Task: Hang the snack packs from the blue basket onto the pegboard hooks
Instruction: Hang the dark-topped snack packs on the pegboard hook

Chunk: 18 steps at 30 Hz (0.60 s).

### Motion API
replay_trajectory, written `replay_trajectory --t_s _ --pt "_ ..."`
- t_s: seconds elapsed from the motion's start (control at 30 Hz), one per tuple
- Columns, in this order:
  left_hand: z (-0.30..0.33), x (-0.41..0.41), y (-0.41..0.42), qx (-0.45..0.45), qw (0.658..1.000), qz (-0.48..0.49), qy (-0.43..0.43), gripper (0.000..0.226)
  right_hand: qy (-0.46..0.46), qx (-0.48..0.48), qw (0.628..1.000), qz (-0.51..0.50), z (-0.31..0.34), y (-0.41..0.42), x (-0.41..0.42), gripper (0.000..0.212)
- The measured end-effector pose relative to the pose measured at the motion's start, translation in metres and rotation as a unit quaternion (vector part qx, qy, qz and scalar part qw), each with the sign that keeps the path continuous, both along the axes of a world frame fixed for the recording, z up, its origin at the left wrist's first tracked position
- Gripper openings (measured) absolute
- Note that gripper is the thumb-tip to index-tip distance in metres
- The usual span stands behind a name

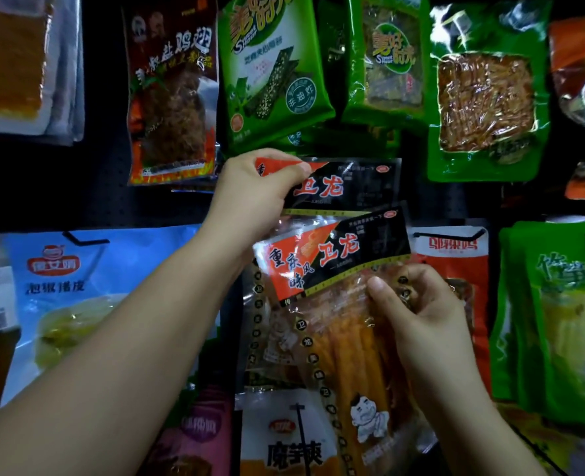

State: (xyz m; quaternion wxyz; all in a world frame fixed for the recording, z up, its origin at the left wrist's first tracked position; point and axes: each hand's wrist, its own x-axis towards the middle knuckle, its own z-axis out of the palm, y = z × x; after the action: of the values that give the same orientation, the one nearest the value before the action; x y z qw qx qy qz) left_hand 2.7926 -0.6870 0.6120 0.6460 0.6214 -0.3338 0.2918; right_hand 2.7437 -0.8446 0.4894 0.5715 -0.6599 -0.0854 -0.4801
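Note:
Two matching snack packs with black and orange headers sit in front of the dark pegboard at the centre. My left hand pinches the top left corner of the rear pack, which hangs higher. My right hand grips the right side of the front pack, a clear bag of orange sticks, tilted slightly. The hook behind the headers is hidden. The blue basket is not in view.
Hung packs surround the spot: a dark red pack and green packs above, a blue pack to the left, an orange pack and green packs to the right, a white pack below.

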Motion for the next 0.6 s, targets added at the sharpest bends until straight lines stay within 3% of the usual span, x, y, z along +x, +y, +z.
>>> replay_trajectory --t_s 0.23,0.6 --pt "0.000 0.002 0.003 -0.014 0.999 -0.022 0.030 0.007 0.006 -0.010 1.000 0.023 -0.003 -0.001 0.003 0.020" --pt "-0.018 0.032 0.006 0.018 0.997 0.059 0.040 0.007 0.061 0.006 0.997 0.044 -0.017 -0.003 0.019 0.019"
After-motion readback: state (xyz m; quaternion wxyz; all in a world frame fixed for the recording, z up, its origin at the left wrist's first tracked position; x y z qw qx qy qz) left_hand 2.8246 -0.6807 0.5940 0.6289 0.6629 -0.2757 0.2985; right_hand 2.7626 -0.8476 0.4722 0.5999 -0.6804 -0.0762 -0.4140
